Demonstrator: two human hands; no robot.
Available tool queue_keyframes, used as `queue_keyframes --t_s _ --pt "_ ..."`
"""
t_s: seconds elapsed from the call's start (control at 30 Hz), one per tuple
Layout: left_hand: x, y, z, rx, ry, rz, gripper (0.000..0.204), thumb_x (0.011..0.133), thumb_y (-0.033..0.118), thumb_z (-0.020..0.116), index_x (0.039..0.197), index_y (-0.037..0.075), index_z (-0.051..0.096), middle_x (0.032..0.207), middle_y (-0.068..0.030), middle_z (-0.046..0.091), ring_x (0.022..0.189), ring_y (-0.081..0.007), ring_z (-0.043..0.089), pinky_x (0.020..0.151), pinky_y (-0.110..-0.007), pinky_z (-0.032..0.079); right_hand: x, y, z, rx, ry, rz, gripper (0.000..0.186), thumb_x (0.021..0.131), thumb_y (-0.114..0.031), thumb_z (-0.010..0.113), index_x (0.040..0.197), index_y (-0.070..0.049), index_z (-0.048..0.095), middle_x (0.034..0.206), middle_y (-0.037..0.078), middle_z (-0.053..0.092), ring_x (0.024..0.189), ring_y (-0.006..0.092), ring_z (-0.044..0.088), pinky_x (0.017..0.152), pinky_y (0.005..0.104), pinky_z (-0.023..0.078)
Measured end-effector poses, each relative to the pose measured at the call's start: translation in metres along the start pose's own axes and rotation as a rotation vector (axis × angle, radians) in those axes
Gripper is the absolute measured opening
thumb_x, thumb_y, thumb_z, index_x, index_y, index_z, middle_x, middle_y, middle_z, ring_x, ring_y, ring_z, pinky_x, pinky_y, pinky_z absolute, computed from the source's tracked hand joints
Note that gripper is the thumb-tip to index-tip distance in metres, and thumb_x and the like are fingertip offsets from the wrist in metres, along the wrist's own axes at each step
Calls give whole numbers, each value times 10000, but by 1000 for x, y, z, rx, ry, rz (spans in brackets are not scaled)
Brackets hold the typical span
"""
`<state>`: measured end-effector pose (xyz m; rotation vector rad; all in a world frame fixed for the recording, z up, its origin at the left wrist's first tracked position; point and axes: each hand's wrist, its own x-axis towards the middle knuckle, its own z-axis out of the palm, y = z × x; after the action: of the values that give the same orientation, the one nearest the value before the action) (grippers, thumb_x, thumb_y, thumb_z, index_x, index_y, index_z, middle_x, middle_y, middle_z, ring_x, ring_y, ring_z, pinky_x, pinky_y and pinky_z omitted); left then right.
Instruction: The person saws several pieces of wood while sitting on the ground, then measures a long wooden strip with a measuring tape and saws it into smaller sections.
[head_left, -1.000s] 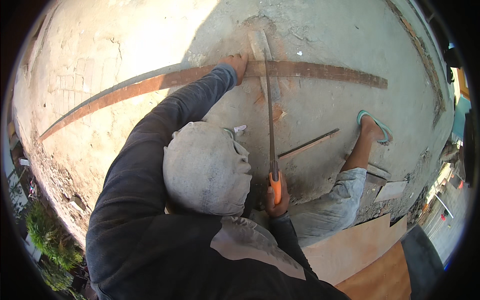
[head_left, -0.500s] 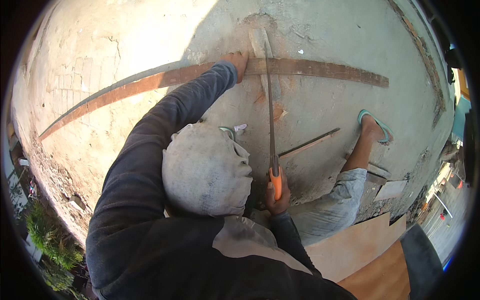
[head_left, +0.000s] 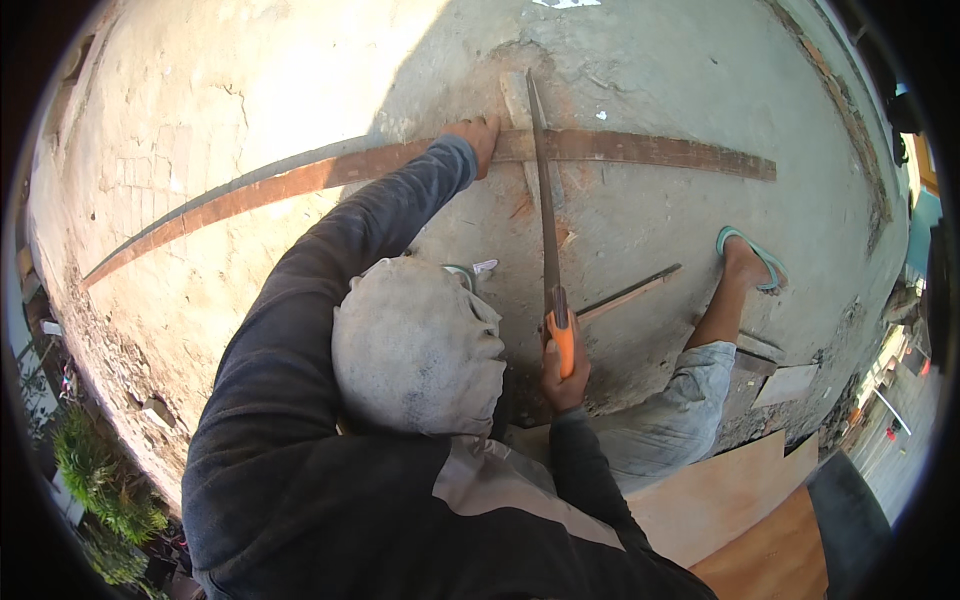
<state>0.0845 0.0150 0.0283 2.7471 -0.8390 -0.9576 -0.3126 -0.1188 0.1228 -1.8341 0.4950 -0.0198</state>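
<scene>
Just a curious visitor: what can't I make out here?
In the head view:
Any cut in the brown board: covered by the saw blade.
Part of the right hand: behind the orange handle.
Left sandal: mostly behind the grey head covering.
White scrap: cut by top edge.

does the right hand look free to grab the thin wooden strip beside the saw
Probably not as things stand: the strip seems close and mostly uncovered, but the right hand is wrapped around the orange handle of the saw.
</scene>
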Motion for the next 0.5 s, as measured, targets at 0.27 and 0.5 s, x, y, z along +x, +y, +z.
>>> queue_keyframes --t_s 0.27,0.5 --pt "-22 -23 38 128 268 -41 882 761 179 835 1533 89 419 1448 -180 531 1358 -395 529 1106 -584 420 191 -61 39 101 143 -159 484 1053 -146 583 1499 37 537 1329 184 683 1170 237 670 972 359 544" --pt "-18 -15 -46 0 -60 18 870 687 229 882 1462 19 546 1367 -259 645 1293 -402 620 1131 -451 477 112 -70 -14 315 225 -315 556 1017 -158 634 1512 63 507 1348 211 687 1181 233 686 1011 344 532"
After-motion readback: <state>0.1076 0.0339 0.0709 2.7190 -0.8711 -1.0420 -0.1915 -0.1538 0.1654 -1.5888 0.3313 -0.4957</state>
